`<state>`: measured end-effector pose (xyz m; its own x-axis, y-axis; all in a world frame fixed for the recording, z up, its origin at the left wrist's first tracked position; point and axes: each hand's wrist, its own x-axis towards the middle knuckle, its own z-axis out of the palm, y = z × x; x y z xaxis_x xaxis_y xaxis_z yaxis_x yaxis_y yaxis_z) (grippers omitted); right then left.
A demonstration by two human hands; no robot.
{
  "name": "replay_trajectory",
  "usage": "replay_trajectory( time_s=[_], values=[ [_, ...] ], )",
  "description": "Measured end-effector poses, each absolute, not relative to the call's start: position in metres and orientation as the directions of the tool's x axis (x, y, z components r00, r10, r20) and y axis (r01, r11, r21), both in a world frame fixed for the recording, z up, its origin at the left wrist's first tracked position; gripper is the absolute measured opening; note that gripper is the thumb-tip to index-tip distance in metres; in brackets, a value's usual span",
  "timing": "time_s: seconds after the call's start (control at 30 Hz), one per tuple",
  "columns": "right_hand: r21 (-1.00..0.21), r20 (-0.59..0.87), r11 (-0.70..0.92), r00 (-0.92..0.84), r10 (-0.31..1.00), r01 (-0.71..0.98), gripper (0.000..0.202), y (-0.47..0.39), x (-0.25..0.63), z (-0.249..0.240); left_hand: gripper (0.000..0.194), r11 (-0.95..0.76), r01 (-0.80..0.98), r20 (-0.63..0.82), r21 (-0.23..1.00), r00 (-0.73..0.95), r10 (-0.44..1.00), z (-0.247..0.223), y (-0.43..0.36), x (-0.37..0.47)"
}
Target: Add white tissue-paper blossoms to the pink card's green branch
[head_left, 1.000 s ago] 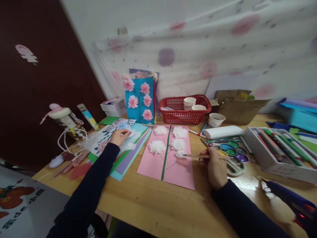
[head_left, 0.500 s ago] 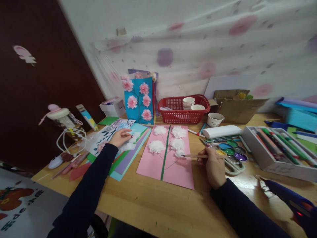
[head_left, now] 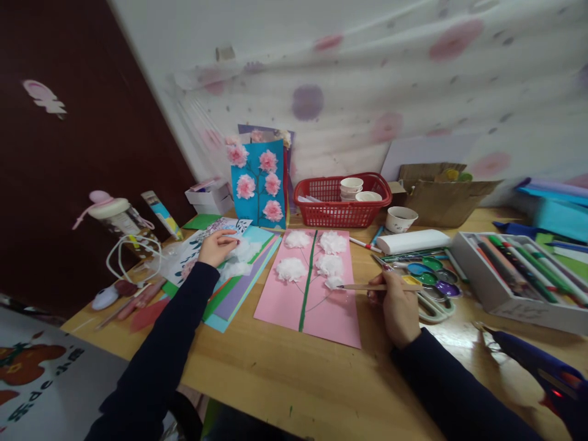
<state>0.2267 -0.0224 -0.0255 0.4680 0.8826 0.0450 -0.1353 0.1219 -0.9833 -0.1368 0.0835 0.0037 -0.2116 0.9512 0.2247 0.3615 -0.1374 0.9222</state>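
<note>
The wooden table (head_left: 257,373) carries everything, and the pink sheet (head_left: 280,306) lies flat on it in front of the person, its longer side running away from them. Left of the pink sheet, a stack of coloured paper (head_left: 236,291) fans out close to its edge. Behind the pink sheet stands a red basket (head_left: 340,215); well to its right is a box of markers (head_left: 496,305).

The right hand (head_left: 399,306) is beside the pink sheet's right edge, its fingers closed on a pencil (head_left: 362,286). The left hand (head_left: 217,247) hovers left of the pink sheet, over the stack, thumb and forefinger close to each other; whether they pinch anything cannot be told.

Loose white tissue (head_left: 235,269) lies on the stack, left of the pink sheet, just beside and partly under the left fingertips, so the left hand is much the nearer. On the pink sheet, four full white tufts (head_left: 290,269) flank a green stem (head_left: 309,275).

The relation that seems to matter most is the pencil's: its long axis lies crosswise to the pink sheet, its point leftward, at a small white tuft (head_left: 333,282) right of the stem; contact is too fine to judge. That tuft lies leftward from the right-hand grip, in line with the pencil.
</note>
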Motion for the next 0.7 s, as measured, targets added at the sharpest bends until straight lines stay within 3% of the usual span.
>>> replay_trajectory(
  time_s=[0.1, 0.2, 0.3, 0.47, 0.7],
  values=[
    [-0.982, 0.049, 0.13, 0.483, 0.874, -0.136, 0.032, -0.022, 0.226, -0.026, 0.052, -0.157, 0.328, 0.238, 0.931, -0.222, 0.946, 0.009, 0.08, -0.128],
    [-0.979, 0.044, 0.134, 0.479, 0.877, -0.155, 0.033, -0.023, 0.225, -0.026, 0.053, -0.176, 0.257, 0.213, 0.95, -0.123, 0.969, 0.018, 0.067, -0.103],
    [-0.975, 0.051, 0.145, 0.468, 0.882, -0.167, 0.036, -0.024, 0.224, -0.025, 0.052, -0.134, 0.139, 0.109, 0.981, 0.175, 0.978, 0.024, 0.047, -0.065],
    [-0.974, 0.07, 0.154, 0.428, 0.901, -0.164, 0.039, -0.026, 0.222, -0.027, 0.045, -0.052, 0.087, -0.002, 0.995, 0.537, 0.844, 0.015, 0.022, -0.004],
    [-0.979, 0.039, 0.107, 0.357, 0.933, -0.172, 0.042, -0.029, 0.221, -0.028, 0.037, 0.025, 0.09, -0.072, 0.996, 0.575, 0.815, -0.009, 0.011, 0.03]
  ],
)
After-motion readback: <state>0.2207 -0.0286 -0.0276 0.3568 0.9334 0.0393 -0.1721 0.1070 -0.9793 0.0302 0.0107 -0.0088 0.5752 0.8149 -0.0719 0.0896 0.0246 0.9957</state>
